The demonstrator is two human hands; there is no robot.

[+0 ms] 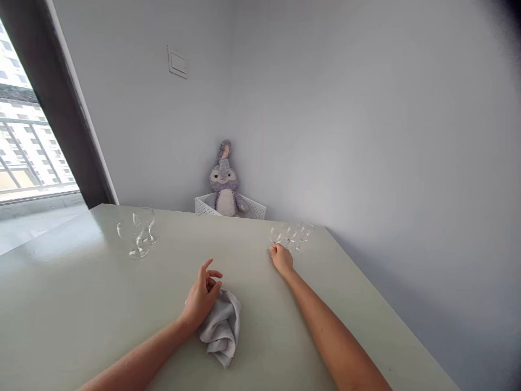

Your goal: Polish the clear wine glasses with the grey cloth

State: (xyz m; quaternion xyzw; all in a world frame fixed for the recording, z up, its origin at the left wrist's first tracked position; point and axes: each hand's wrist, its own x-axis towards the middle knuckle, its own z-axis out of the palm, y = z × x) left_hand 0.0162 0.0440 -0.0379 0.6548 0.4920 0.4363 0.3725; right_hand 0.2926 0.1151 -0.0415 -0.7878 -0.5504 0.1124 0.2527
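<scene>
My right hand (281,259) reaches far across the table, its fingers closed at the stem of a small clear wine glass (275,234). The hand partly hides the lower part of that glass. Just to its right stand two more stemmed glasses, a middle wine glass (290,232) and an outer wine glass (305,232). Nearer to me, my left hand (203,296) lies over the edge of a crumpled grey cloth (223,328), fingers apart and loosely bent, not gripping it.
At the table's left side stand a front stemmed glass (138,252) and a rear stemmed glass (150,239). Beyond the far edge of the pale table (171,277), a plush rabbit (224,190) sits in a white perforated basket (254,209). Walls border the corner.
</scene>
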